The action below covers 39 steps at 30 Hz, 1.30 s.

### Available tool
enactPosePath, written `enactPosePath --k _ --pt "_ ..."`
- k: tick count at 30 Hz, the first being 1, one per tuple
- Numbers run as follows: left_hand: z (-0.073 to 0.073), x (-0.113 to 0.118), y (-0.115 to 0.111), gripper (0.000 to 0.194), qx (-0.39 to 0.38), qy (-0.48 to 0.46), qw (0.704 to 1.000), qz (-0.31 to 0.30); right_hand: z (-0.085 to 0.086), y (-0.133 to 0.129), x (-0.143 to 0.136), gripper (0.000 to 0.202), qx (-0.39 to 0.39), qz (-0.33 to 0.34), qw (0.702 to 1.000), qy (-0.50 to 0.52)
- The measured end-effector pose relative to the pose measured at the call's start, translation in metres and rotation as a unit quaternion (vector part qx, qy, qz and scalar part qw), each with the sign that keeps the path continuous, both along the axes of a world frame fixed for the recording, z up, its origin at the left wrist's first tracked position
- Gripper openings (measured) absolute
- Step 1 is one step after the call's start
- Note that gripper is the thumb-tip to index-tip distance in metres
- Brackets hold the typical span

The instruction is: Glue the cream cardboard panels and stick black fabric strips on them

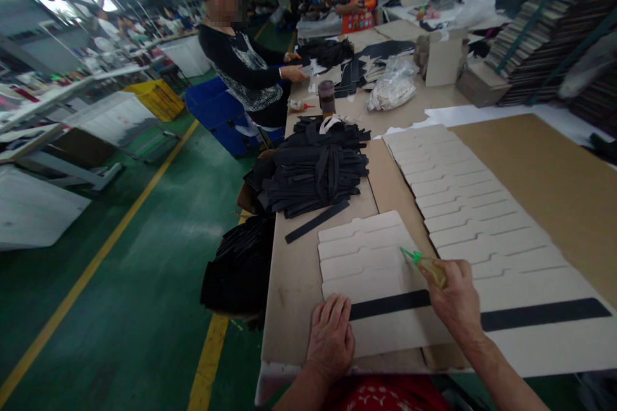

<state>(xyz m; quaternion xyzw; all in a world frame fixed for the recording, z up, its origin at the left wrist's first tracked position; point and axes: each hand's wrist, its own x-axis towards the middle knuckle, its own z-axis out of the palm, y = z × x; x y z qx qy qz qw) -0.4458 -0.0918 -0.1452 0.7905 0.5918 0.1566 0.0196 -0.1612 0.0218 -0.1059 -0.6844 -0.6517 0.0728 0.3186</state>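
Observation:
My right hand is closed round a glue bottle with a green nozzle, which tilts to the left over a beige cardboard piece. Several such pieces overlap there like shingles. My left hand lies flat with its fingers stretched on the nearest piece, at the left end of a black strip. Part of that strip passes behind my right hand. To the right, a longer overlapped row of beige pieces carries another black strip across its near end.
Bundled black strips lie beyond the pieces, with one loose strip nearer. A dark-lidded jar and a plastic bag stand farther back. Two people work at the far table end. Stacked boards rise at right. Black material sits beside the table's left edge.

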Motion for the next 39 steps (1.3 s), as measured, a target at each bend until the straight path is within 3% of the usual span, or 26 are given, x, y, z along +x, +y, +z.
enactPosePath --k 3,9,15,19,26,32,36,39 --pt "0.001 0.0 0.001 0.053 -0.003 0.006 1.0 -0.004 0.004 -0.002 -0.003 0.021 -0.015 0.044 0.999 -0.027" --pt "-0.006 0.0 -0.001 0.053 0.006 -0.019 1.0 0.006 0.007 -0.004 0.002 0.022 -0.017 -0.006 0.997 -0.075" --pt "-0.007 0.0 -0.001 0.053 0.005 -0.012 1.0 0.003 0.005 -0.003 -0.006 0.019 -0.025 0.077 0.996 -0.04" --pt "-0.003 0.0 0.0 0.053 0.0 0.002 1.0 0.004 0.007 -0.002 -0.007 0.021 -0.028 0.045 0.997 -0.063" --pt "0.0 0.0 -0.002 0.056 -0.006 0.017 1.0 0.002 0.012 -0.008 -0.036 0.014 -0.005 0.156 0.987 -0.037" --pt "-0.003 0.001 -0.002 0.056 0.007 0.021 1.0 0.006 0.008 -0.006 -0.029 0.014 0.013 0.117 0.992 -0.054" --pt "0.001 0.0 0.0 0.056 0.012 0.027 1.0 0.005 0.008 -0.004 -0.042 0.017 -0.003 0.161 0.984 -0.069" --pt "0.004 0.0 0.001 0.055 0.019 0.035 0.999 0.001 0.01 -0.004 -0.043 0.019 -0.011 0.157 0.984 -0.079"
